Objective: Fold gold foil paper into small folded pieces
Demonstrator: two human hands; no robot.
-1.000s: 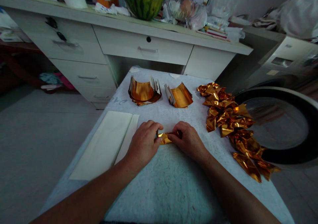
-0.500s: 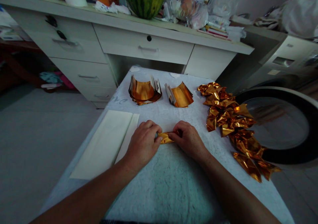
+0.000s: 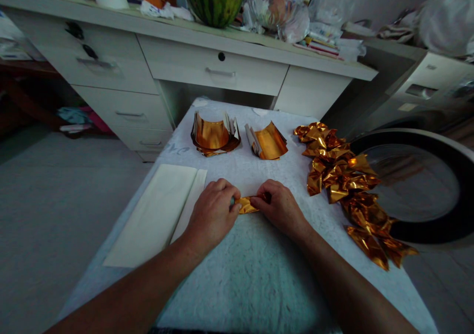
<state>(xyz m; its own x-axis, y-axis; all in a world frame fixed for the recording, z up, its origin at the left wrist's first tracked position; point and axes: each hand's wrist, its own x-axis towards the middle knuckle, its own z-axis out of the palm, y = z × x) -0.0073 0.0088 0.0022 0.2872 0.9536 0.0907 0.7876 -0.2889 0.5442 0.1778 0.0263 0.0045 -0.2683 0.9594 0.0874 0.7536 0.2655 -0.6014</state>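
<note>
A small strip of gold foil paper lies between my hands, low over the cloth. My left hand pinches its left end, and my right hand pinches the other end. The fingertips hide both ends of the strip. Beyond my hands stand a curved stack of gold foil sheets and a smaller curved stack. To the right lies a row of folded, crumpled gold foil pieces. A folded sheet of cream paper is beside my left forearm.
The cloth-covered table stands before a white drawer desk. A watermelon and plastic bags sit on the desk. At the right, a washing machine's round door hangs open close to the table's edge.
Almost nothing differs. Both hands keep their pinch on the gold foil strip in the same place, and the whole view has shifted very slightly.
</note>
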